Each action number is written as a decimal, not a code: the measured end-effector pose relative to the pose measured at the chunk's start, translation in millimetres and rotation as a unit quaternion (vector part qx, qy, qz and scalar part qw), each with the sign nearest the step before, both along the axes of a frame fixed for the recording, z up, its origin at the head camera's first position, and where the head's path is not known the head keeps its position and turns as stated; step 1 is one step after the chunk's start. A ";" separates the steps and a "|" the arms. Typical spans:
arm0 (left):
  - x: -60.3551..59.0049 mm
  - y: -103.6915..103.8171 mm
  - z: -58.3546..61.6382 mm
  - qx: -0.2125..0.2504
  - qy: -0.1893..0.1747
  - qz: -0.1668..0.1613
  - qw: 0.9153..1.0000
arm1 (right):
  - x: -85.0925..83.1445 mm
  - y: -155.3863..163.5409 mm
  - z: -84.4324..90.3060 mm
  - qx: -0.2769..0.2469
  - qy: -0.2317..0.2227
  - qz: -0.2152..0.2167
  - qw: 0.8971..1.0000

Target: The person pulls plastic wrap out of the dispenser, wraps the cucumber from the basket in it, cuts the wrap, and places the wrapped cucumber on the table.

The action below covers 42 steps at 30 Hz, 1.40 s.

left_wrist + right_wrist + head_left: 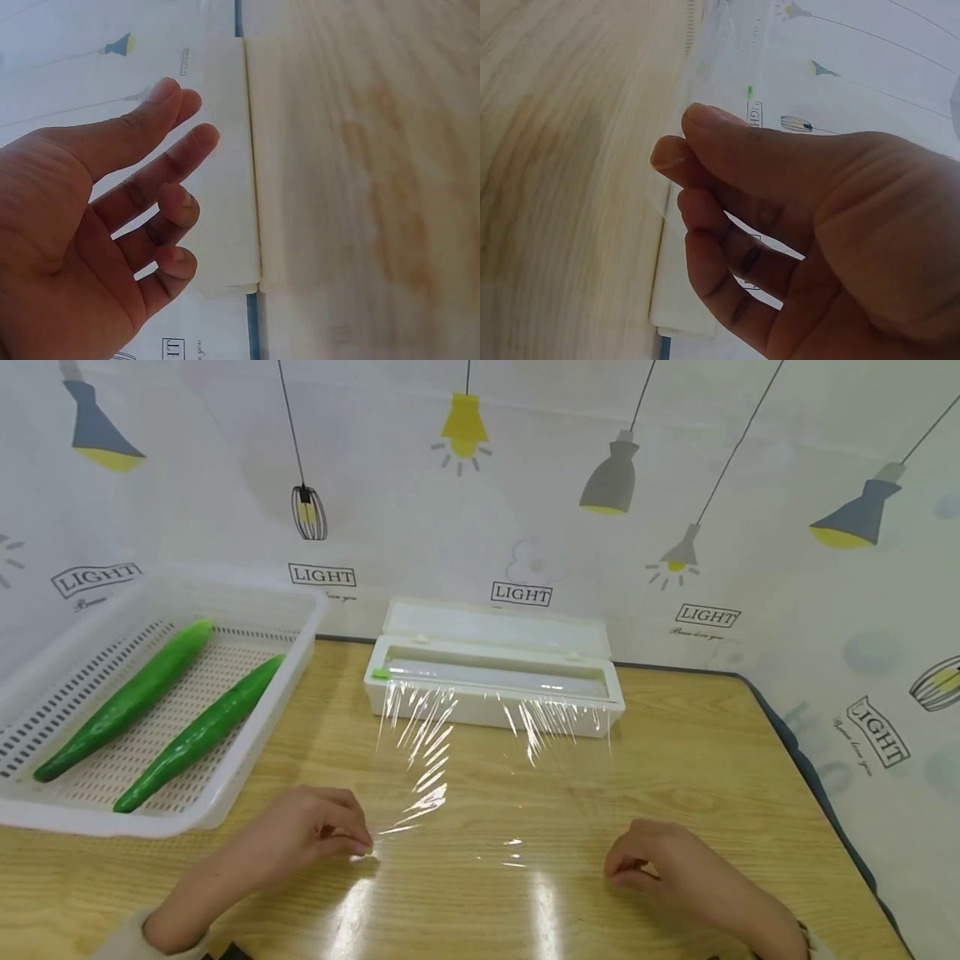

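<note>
With my left hand (322, 822) I pinch the near left corner of a sheet of clear film (491, 777), thumb and forefinger pressed together, the other fingers loosely bent. My right hand (667, 860) pinches the near right corner in the same way. Taking the middle of the film as the dial's centre, my left hand sits between eight and nine o'clock and my right at four.

The film runs from my fingers toward twelve o'clock, creased and shiny at its far end, over the front of a white dispenser box (480, 651). The box's lid (495, 625) stands open at its twelve o'clock side, a roll (487, 676) lies inside, and a green slider (381, 674) sits at the nine o'clock end. I cannot tell whether the film touches the wooden table (720, 768) beneath.

Toward ten o'clock, well apart from the film, a white basket (262, 739) holds two green cucumbers (138, 697), both slanting from eight to two. Beyond the box hangs a lamp-printed sheet (420, 518).
</note>
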<state>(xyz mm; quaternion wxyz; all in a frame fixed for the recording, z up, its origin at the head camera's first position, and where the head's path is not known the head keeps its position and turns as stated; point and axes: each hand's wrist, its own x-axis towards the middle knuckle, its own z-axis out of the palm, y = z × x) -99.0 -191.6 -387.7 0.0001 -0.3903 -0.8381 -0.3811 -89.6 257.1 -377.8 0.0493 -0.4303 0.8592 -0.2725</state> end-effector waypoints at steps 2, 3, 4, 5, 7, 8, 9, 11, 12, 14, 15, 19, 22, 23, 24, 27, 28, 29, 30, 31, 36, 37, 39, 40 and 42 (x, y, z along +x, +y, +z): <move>0.1 -0.3 -2.6 -0.006 -0.014 0.003 1.000 | -0.3 -1.0 -2.6 0.002 0.004 -0.001 1.000; 0.2 -0.6 -3.8 -0.010 -0.020 0.004 1.000 | -0.4 -1.5 -3.6 0.005 0.006 -0.002 1.000; 0.3 -0.8 -5.0 -0.017 -0.023 0.007 1.000 | -0.3 -2.0 -4.2 0.009 0.005 -0.004 1.000; 0.4 -1.2 -6.1 -0.023 -0.026 0.009 0.999 | -0.2 -2.5 -4.8 0.013 0.005 -0.006 1.000; 0.4 -1.7 -8.2 -0.034 -0.023 0.013 0.999 | 0.0 -3.6 -5.4 0.023 0.006 -0.010 1.000; 0.4 -1.7 -9.1 -0.039 -0.018 0.014 0.999 | 0.3 -4.2 -5.6 0.028 0.007 -0.012 1.000; 0.3 -1.6 -9.7 -0.041 -0.015 0.015 0.999 | 0.5 -4.8 -5.7 0.033 0.010 -0.014 0.999; 0.2 -1.0 -10.3 -0.047 -0.013 0.016 0.999 | 1.2 -6.1 -5.7 0.040 0.019 -0.016 0.999; 0.2 -0.6 -10.4 -0.051 -0.012 0.017 0.998 | 1.5 -6.7 -5.4 0.044 0.022 -0.018 0.999; 0.2 0.2 -10.0 -0.060 -0.020 0.019 0.998 | 2.3 -7.6 -4.5 0.048 0.015 -0.023 0.998; 0.1 0.6 -9.9 -0.065 -0.025 0.020 0.997 | 2.6 -8.2 -4.2 0.050 0.013 -0.025 0.998; -0.5 1.4 -9.7 -0.072 -0.051 0.026 0.996 | 3.9 -9.5 -3.9 0.060 -0.004 -0.038 0.997; -1.0 1.0 -10.8 -0.069 -0.048 0.022 0.996 | 5.6 -10.6 -5.0 0.065 0.005 -0.043 0.997; -1.3 1.0 -11.5 -0.071 -0.034 0.019 0.997 | 6.3 -10.8 -5.4 0.066 0.010 -0.044 0.997; -1.8 0.9 -12.5 -0.070 -0.014 0.011 0.997 | 6.9 -11.0 -5.3 0.071 0.007 -0.048 0.996; -3.1 0.2 -16.1 -0.071 0.064 -0.009 0.995 | 7.4 -10.1 -4.8 0.083 -0.016 -0.061 0.995; -3.3 -0.3 -17.2 -0.072 0.091 -0.015 0.993 | 7.5 -9.2 -4.4 0.086 -0.024 -0.062 0.994; -3.5 -0.9 -18.2 -0.074 0.112 -0.021 0.991 | 7.6 -8.1 -4.0 0.088 -0.034 -0.065 0.993; -3.7 -1.5 -19.3 -0.072 0.128 -0.027 0.989 | 7.7 -6.8 -3.3 0.088 -0.054 -0.070 0.992; -3.7 -2.0 -19.9 -0.072 0.136 -0.030 0.988 | 7.7 -5.1 -3.2 0.084 -0.072 -0.074 0.991; -3.1 -2.1 -21.0 -0.074 0.112 -0.021 0.991 | 3.3 1.2 -7.5 0.026 -0.142 -0.088 0.986; -2.7 -1.8 -21.0 -0.076 0.098 -0.011 0.992 | 1.6 1.5 -9.8 0.013 -0.140 -0.090 0.986; -1.8 -1.2 -21.1 -0.082 0.062 0.010 0.995 | -1.2 0.8 -15.0 -0.009 -0.119 -0.088 0.989; -1.4 -0.4 -20.8 -0.089 0.041 0.020 0.995 | -1.6 0.8 -17.2 -0.017 -0.105 -0.092 0.990; -0.8 1.9 -21.1 -0.097 -0.004 0.041 0.994 | -1.3 0.2 -21.1 -0.029 -0.087 -0.103 0.990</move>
